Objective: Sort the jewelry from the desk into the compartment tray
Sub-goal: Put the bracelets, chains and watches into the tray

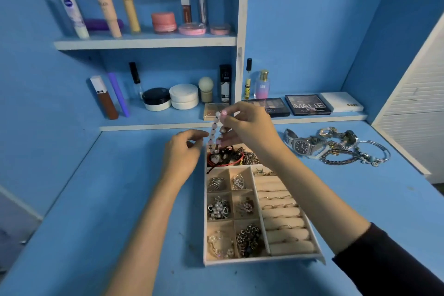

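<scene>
Head | right hand (pixel 247 127) pinches bead bracelet (pixel 213 132) over tray (pixel 264 260) | left hand (pixel 185 151) loosely curled — empty

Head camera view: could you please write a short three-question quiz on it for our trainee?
1. True or false: the right hand pinches the bead bracelet by its top.
2. Relative to the tray, where does the watch lie? A inside it; B on the desk to its right; C on the desk to its left.
3. Fill in: the bracelet hangs over the tray's ____ end (near or far).
Key: 1 true; 2 B; 3 far.
</scene>
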Motion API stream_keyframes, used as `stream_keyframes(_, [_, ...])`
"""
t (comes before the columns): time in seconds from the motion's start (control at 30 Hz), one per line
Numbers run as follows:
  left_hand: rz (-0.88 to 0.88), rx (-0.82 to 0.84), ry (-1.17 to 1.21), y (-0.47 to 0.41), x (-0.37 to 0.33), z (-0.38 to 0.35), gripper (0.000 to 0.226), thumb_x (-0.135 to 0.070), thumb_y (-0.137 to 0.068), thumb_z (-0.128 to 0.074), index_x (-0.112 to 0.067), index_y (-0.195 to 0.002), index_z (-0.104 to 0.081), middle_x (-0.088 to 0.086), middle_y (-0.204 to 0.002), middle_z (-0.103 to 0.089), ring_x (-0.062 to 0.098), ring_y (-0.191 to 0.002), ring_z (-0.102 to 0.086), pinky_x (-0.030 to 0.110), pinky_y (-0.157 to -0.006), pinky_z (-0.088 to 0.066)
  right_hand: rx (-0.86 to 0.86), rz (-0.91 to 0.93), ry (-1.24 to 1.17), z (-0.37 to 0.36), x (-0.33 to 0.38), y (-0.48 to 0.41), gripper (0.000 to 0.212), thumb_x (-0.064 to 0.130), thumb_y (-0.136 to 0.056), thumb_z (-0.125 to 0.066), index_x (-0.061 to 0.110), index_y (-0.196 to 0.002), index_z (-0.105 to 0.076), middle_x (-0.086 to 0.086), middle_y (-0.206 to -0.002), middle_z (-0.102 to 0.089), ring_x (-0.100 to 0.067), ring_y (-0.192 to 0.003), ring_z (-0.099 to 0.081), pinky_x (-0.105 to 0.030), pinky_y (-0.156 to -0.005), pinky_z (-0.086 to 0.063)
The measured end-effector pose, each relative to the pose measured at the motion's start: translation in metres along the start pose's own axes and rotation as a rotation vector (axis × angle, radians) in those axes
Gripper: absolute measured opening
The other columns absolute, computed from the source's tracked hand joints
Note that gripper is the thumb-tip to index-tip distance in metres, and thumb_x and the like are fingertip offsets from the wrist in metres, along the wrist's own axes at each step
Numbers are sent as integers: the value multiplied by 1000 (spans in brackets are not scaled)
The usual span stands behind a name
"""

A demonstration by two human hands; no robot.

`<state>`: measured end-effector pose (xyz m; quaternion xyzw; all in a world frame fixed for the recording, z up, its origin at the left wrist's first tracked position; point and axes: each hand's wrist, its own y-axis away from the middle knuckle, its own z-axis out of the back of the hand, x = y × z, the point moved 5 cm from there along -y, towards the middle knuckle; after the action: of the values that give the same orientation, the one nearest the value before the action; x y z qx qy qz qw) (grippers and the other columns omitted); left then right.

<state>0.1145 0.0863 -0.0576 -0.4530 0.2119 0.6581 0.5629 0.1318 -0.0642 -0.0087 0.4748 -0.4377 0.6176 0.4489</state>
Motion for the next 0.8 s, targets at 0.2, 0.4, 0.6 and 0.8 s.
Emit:
stream_keyframes(0.2, [-12,0,105,7,3,-8,28,-6,-86,-57,-32,-80,-64,-16,-84,-64,-2,-77,-57,8,-70,-40,-98,-28,591,15,-40,-2,17,21,-87,-63,9,-93,-73,-6,-82,-69,-17,-70,-61,-23,-58,-45])
stream_keyframes(0.4, [-28,-30,117,9,4,-5,25,-9,-87,-57,-33,-84,-65,-19,-85,-64,0,-81,-58,11,-73,-43,81,-25,804,17,-41,4,18,17,-86,-60,9,-94,-74,-13,-79,-69,-20,-64,-50,-27,-56,-39])
stream_keyframes(0.6, [-28,-41,131,11,4,-4,25,-8,-86,-57,-31,-84,-66,-17,-85,-65,-2,-81,-58,3,-70,-41,82,31,837,19,-34,0,24,31,-85,-62,15,-103,-67,-4,-88,-61,-22,-82,-56,-32,-74,-47])
stream_keyframes(0.8, [-27,-36,133,11,4,-4,24,-7,-86,-56,-28,-85,-67,-15,-86,-65,-3,-81,-57,0,-68,-39,216,167,961,-3,-41,-3,25,8,-90,-51,8,-107,-68,-13,-92,-60,-30,-92,-55,-29,-67,-37])
